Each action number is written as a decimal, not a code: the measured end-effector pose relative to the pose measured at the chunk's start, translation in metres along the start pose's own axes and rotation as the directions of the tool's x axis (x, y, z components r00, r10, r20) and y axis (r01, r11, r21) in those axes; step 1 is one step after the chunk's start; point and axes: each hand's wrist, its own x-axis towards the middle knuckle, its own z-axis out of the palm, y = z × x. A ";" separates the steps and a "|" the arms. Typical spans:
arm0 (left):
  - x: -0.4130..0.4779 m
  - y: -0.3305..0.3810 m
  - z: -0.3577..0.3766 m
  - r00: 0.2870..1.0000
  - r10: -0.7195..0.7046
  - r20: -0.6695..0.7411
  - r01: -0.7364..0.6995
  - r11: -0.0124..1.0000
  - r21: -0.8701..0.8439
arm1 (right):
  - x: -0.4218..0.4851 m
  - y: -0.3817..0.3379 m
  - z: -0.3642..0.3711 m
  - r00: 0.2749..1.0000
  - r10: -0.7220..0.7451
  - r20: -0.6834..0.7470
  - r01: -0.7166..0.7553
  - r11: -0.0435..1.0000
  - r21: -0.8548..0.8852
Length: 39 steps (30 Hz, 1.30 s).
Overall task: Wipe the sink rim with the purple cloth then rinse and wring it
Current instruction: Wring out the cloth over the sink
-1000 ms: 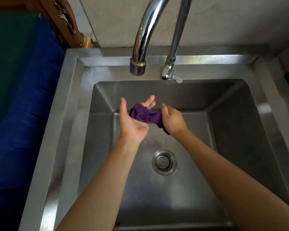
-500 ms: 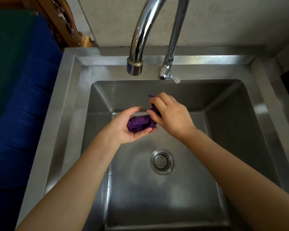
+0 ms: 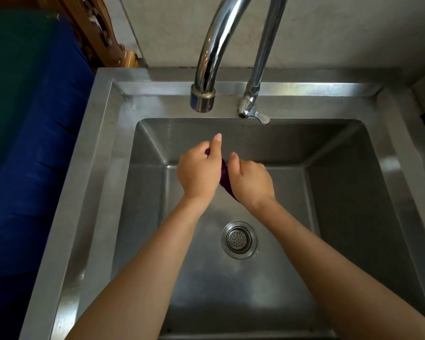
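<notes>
- Since a second ago, the left hand [image 3: 198,173] has turned palm-down; both hands now clench the purple cloth [image 3: 225,179].
- Right hand [image 3: 252,180] grips its other end.
- Cloth hangs above the sink's [image 3: 98,148] far half: likely wringing, tap [image 3: 203,99] dry.

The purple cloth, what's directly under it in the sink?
Bare steel sink floor lies below the purple cloth, gripped between the left hand and right hand. The drain strainer sits nearer. Most of the cloth is covered.

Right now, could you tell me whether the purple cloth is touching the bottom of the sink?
Apart. The head view shows the purple cloth gripped between the left hand and right hand, held up above the sink floor.
</notes>
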 end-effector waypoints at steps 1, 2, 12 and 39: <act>0.001 -0.001 0.000 1.000 0.020 -0.015 -0.020 1.000 -0.023 | 0.000 0.000 0.000 1.000 0.025 0.016 -0.026 0.998 0.052; 0.001 -0.002 0.001 0.999 0.026 -0.024 -0.027 0.998 -0.057 | 0.001 -0.001 0.001 0.998 0.059 0.033 -0.062 0.993 0.096; -0.002 0.001 0.004 0.994 -0.071 0.082 0.094 0.937 -0.337 | -0.007 -0.008 0.006 0.787 0.328 0.523 -0.613 0.516 0.599; -0.001 0.009 -0.024 0.320 -0.609 0.726 0.931 0.345 -0.122 | 0.016 0.002 -0.022 0.468 -0.884 0.017 0.861 0.451 -0.236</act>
